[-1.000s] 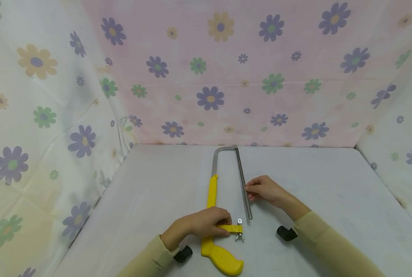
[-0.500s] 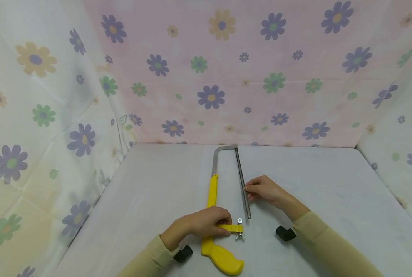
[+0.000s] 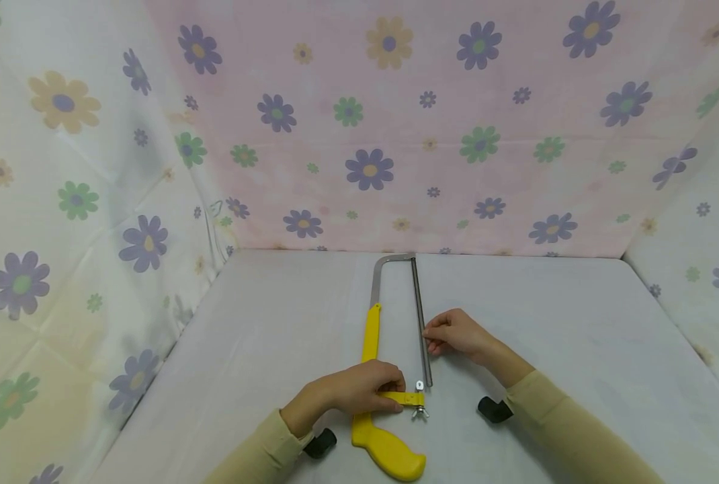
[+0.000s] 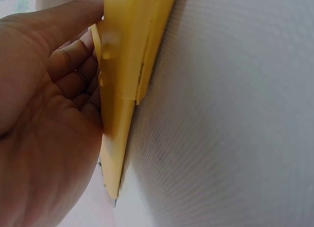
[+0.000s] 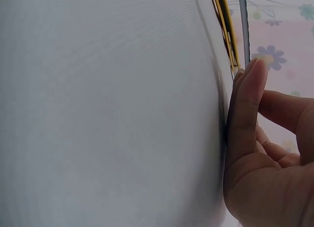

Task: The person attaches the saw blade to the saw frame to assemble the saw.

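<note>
A hacksaw with a yellow handle (image 3: 392, 457) and a grey metal front bow lies flat on the white table. My left hand (image 3: 365, 386) grips its yellow frame (image 4: 120, 65) near the short crosspiece, thumb and fingers on either side. At the crosspiece's end sit a small metal blade peg (image 3: 420, 386) and a wing nut (image 3: 420, 413). The grey saw blade (image 3: 420, 302) meets the bow's tip at its far end. My right hand (image 3: 456, 333) pinches the blade (image 5: 245, 28) below its middle. Its near end lies close beside the peg; whether they touch I cannot tell.
The white-covered table (image 3: 553, 323) extends around the saw. A flowered cloth (image 3: 311, 168) hangs behind it and at both sides. A black wrist-worn piece (image 3: 495, 409) shows by the right sleeve, another black piece (image 3: 320, 444) by the left.
The blade's near end has swung left, closer to the peg, with my right hand shifting slightly left and toward me. My left hand and the saw frame have stayed in place.
</note>
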{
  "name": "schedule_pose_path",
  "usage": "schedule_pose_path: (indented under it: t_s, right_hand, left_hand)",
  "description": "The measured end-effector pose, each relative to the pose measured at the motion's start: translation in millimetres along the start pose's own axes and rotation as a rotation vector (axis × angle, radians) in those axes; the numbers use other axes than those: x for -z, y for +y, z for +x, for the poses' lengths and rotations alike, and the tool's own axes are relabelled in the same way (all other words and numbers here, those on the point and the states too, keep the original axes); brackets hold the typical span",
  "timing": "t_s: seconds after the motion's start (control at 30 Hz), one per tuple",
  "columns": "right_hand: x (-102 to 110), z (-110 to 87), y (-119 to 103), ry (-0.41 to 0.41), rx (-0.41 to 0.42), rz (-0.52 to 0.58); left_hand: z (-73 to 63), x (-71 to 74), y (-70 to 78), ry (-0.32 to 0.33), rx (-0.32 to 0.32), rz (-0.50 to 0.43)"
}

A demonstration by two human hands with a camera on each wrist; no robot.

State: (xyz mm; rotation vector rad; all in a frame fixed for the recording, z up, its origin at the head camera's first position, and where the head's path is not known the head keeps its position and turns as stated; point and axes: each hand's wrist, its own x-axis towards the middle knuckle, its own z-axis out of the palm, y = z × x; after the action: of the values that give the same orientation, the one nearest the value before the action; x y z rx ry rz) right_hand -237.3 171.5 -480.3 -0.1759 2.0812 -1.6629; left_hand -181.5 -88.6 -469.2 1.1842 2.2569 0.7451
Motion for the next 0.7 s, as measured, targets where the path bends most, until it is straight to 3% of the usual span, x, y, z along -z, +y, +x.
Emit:
schedule_pose_path:
  t_s: [0.7]
  right_hand:
    - [-9.0, -1.9, -4.3, -0.002, 0.02, 0.013]
  left_hand:
    - [0.5, 0.5, 2.8, -0.001, 0.026, -0.005]
